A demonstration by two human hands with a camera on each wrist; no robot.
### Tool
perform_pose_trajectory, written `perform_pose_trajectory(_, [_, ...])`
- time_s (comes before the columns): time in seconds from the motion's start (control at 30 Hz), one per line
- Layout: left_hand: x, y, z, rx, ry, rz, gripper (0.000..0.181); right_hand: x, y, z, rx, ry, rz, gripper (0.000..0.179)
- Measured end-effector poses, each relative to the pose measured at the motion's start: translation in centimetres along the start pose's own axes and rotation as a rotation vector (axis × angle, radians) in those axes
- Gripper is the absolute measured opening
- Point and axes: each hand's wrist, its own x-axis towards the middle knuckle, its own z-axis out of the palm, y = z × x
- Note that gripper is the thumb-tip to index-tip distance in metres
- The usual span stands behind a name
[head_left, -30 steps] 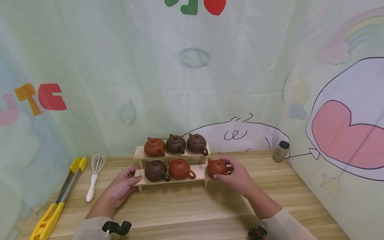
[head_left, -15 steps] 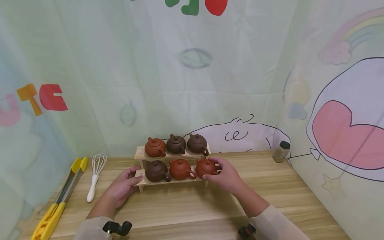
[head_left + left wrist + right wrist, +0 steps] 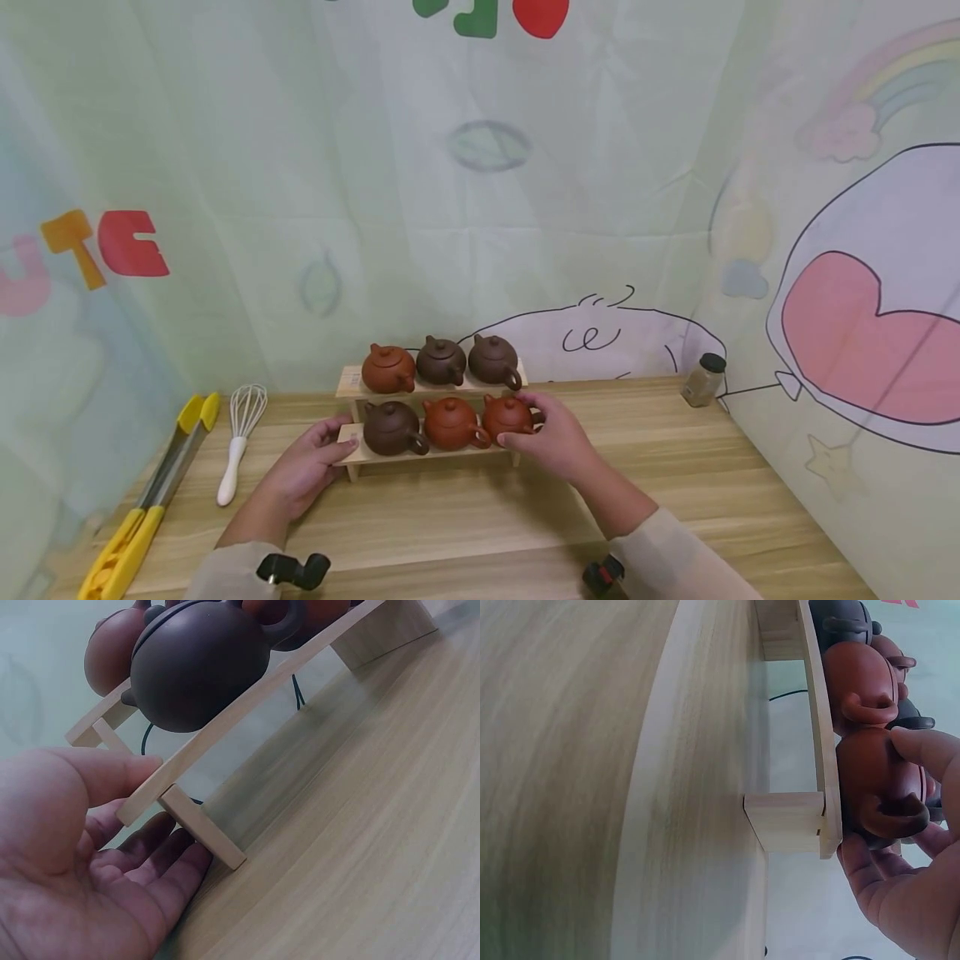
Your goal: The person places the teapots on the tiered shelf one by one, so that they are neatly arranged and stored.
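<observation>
A two-tier wooden display stand (image 3: 348,382) bears three small clay teapots on each tier. My left hand (image 3: 303,467) grips the left end of the lower board, thumb on top and fingers beneath, as the left wrist view confirms. Closest to it is a dark brown teapot (image 3: 199,667). At the lower tier's right end my right hand (image 3: 555,442) holds a reddish-brown teapot (image 3: 506,419) between thumb and fingers, around its handle side. Its base is on or just over the board (image 3: 826,750). Beside it sits another reddish teapot (image 3: 450,423). The upper tier carries one reddish teapot (image 3: 387,369) and two dark ones.
On the left of the wooden table (image 3: 450,525) lie yellow-handled tongs (image 3: 150,500) and a white-handled whisk (image 3: 236,442). A small black-capped jar (image 3: 703,381) stands at the back right. A printed cloth (image 3: 375,208) encloses the back and sides.
My right hand has brought the reddish-brown teapot leftward from beyond the stand's right end to beside the middle teapot on the lower tier. My left hand has stayed on the stand.
</observation>
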Motion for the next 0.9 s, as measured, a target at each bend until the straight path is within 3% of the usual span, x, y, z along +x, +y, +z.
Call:
perform_pose_trajectory(0.6, [0.1,0.2,0.0,0.025,0.011,-0.001,0.070,-0.2,0.1,-0.3,0.028,0.004,0.007,0.065])
perform_pose_trajectory(0.77, [-0.1,0.8,0.1,0.072,0.074,0.006,0.068,-0.8,-0.1,-1.4,0.013,0.021,0.037,0.055])
perform_pose_trajectory(0.9, [-0.6,1.9,-0.7,0.182,0.167,0.015,0.059,-0.6,0.0,-2.9,-0.007,0.030,0.017,0.049])
